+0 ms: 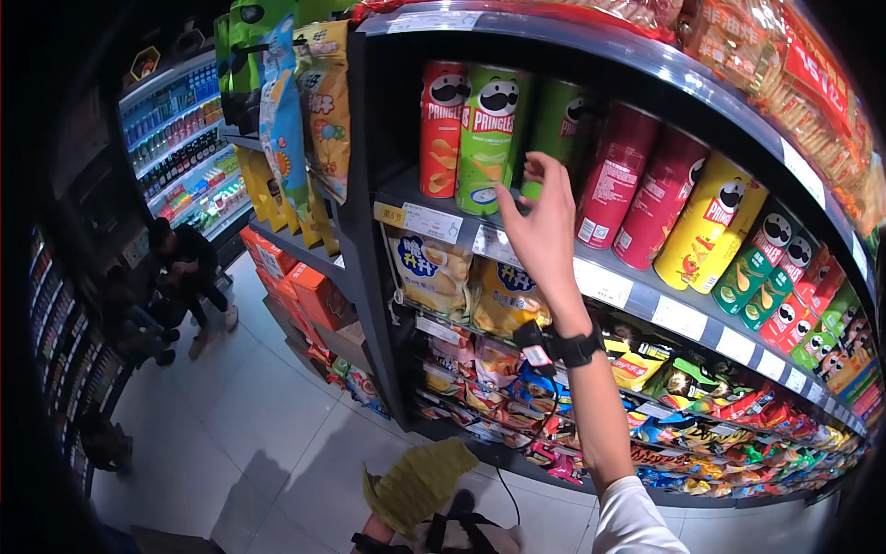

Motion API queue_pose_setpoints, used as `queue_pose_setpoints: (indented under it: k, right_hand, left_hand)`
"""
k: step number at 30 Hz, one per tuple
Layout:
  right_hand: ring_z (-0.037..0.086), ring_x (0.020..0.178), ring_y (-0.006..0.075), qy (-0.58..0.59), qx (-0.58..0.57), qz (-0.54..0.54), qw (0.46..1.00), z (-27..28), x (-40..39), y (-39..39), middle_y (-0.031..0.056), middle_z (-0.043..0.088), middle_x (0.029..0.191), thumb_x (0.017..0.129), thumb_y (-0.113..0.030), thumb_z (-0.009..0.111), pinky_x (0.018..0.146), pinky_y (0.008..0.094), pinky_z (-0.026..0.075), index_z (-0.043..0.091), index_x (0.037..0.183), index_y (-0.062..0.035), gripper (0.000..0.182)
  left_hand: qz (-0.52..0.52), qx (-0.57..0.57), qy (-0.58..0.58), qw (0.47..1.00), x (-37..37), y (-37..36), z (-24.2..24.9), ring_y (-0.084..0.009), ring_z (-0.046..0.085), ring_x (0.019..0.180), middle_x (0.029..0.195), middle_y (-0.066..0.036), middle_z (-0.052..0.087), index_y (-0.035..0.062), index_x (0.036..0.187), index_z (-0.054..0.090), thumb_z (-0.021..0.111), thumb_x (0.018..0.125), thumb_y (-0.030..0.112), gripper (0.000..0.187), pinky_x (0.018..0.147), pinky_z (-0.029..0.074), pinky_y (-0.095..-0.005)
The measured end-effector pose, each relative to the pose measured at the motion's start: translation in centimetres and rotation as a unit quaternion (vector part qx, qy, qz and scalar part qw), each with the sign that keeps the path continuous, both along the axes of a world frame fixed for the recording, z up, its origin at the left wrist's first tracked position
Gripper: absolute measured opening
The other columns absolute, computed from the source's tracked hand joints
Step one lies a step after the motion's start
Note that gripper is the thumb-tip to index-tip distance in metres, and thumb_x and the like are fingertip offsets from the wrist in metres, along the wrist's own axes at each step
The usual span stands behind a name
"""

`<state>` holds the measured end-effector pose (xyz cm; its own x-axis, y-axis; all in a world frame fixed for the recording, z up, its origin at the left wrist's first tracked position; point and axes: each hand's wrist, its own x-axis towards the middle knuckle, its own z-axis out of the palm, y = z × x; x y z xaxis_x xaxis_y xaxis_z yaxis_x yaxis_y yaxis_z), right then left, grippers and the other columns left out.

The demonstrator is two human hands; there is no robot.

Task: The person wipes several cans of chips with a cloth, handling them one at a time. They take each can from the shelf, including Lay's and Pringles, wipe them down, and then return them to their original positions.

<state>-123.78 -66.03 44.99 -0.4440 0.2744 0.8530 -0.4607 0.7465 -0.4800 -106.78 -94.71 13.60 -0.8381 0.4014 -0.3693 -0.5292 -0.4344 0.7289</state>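
Right hand (544, 226) reaches up with its grip released, fingers spread before a green can (556, 125), partly hiding it. Left hand is out of view.

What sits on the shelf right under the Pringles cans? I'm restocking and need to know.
Below the Pringles cans lie yellow chip bags. The raised right hand and its forearm cover part of the row, so bags behind them are hidden.
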Motion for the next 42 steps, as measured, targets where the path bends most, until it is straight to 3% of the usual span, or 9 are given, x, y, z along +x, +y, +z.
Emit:
queue_pose_setpoints:
  k: [2, 5, 11, 27, 30, 31, 33, 38, 42]
  right_hand:
    - [0.055, 0.106, 0.0383, 0.020, 0.065, -0.108, 0.992, 0.0, -2.6, 0.4, 0.0228, 0.052, 0.114, 0.078, -0.015, 0.073, 0.084, 0.0450, 0.051, 0.043, 0.124, 0.0040, 0.059]
    - [0.054, 0.107, 0.0422, -0.069, 0.031, -0.100, 0.992, -0.5, -4.7, 0.0, 0.0246, 0.052, 0.114, 0.075, -0.022, 0.077, 0.086, 0.0493, 0.048, 0.037, 0.129, 0.0032, 0.072]
    - [0.059, 0.105, 0.0420, -0.146, -0.002, -0.102, 0.984, -0.5, -5.3, -0.1, 0.0279, 0.059, 0.112, 0.073, -0.029, 0.081, 0.086, 0.0450, 0.049, 0.040, 0.120, 0.0036, 0.070]
    - [0.052, 0.109, 0.0445, 0.213, 0.178, -0.062, 0.959, -3.3, 0.9, -3.5, 0.0240, 0.045, 0.123, 0.060, -0.008, 0.079, 0.090, 0.0468, 0.048, 0.037, 0.132, 0.0010, 0.084]
    - [0.050, 0.114, 0.0410, 0.067, 0.140, 0.019, 0.988, -8.3, 6.5, -6.6, 0.0229, 0.044, 0.125, 0.059, -0.015, 0.084, 0.095, 0.0442, 0.045, 0.038, 0.133, 0.0024, 0.089]
    - [0.047, 0.117, 0.0410, -0.075, 0.021, 0.059, 0.995, -10.9, 9.5, -8.5, 0.0237, 0.042, 0.128, 0.062, -0.017, 0.084, 0.099, 0.0456, 0.042, 0.037, 0.134, 0.0038, 0.089]
    - [0.046, 0.123, 0.0400, -0.080, 0.020, 0.025, 0.996, -17.0, 13.2, -12.3, 0.0246, 0.042, 0.136, 0.072, -0.024, 0.081, 0.101, 0.0447, 0.041, 0.031, 0.140, 0.0024, 0.088]
    - [0.052, 0.120, 0.0364, -0.348, -0.181, 0.062, 0.918, -26.5, 21.3, -19.7, 0.0236, 0.048, 0.134, 0.082, -0.020, 0.074, 0.099, 0.0410, 0.044, 0.031, 0.142, 0.0005, 0.077]
    - [0.061, 0.107, 0.0326, -0.337, -0.295, 0.064, 0.892, -28.2, 23.9, -23.5, 0.0204, 0.058, 0.122, 0.081, -0.022, 0.075, 0.092, 0.0380, 0.047, 0.033, 0.142, -0.0003, 0.077]
  left_hand:
    - [0.016, -0.019, -0.004, 1.000, 0.0, -0.4, 0.2, -0.0189, 0.054, 0.114, 0.122, -0.008, 0.056, 0.0069, 0.127, 0.049, 0.054, 0.095, 0.023, 0.037, 0.094, 0.045, -0.0338]
    - [0.033, -0.039, 0.002, 0.999, -0.7, -0.8, 0.6, -0.0189, 0.053, 0.114, 0.123, -0.008, 0.055, 0.0069, 0.128, 0.048, 0.053, 0.095, 0.024, 0.038, 0.095, 0.045, -0.0339]
    - [0.037, -0.059, 0.011, 0.997, -2.8, -1.9, 1.0, -0.0189, 0.052, 0.115, 0.124, -0.008, 0.054, 0.0069, 0.130, 0.047, 0.052, 0.095, 0.026, 0.040, 0.096, 0.044, -0.0342]
    - [-0.143, -0.048, 0.062, 0.987, -13.5, -3.2, 0.5, -0.0189, 0.050, 0.117, 0.128, -0.010, 0.050, 0.0069, 0.134, 0.043, 0.050, 0.097, 0.031, 0.045, 0.098, 0.043, -0.0348]
    - [-0.187, -0.044, 0.068, 0.979, -15.2, -2.7, 0.2, -0.0189, 0.050, 0.118, 0.129, -0.010, 0.050, 0.0069, 0.134, 0.042, 0.050, 0.097, 0.032, 0.046, 0.098, 0.043, -0.0349]
    - [-0.202, -0.042, 0.072, 0.976, -15.7, -2.5, 0.1, -0.0189, 0.049, 0.118, 0.129, -0.010, 0.049, 0.0069, 0.135, 0.042, 0.050, 0.097, 0.032, 0.046, 0.098, 0.042, -0.0350]
    - [-0.230, -0.037, 0.082, 0.969, -16.7, -2.0, -0.1, -0.0189, 0.049, 0.118, 0.129, -0.010, 0.049, 0.0069, 0.135, 0.041, 0.049, 0.097, 0.033, 0.047, 0.098, 0.042, -0.0351]
    - [-0.286, -0.028, 0.095, 0.953, -17.3, -1.0, -0.7, -0.0189, 0.048, 0.119, 0.131, -0.011, 0.048, 0.0069, 0.136, 0.040, 0.049, 0.098, 0.034, 0.048, 0.099, 0.042, -0.0353]
    - [-0.316, -0.017, 0.106, 0.943, -17.3, -0.2, -0.9, -0.0189, 0.048, 0.120, 0.132, -0.011, 0.047, 0.0069, 0.137, 0.039, 0.048, 0.098, 0.036, 0.049, 0.100, 0.041, -0.0354]
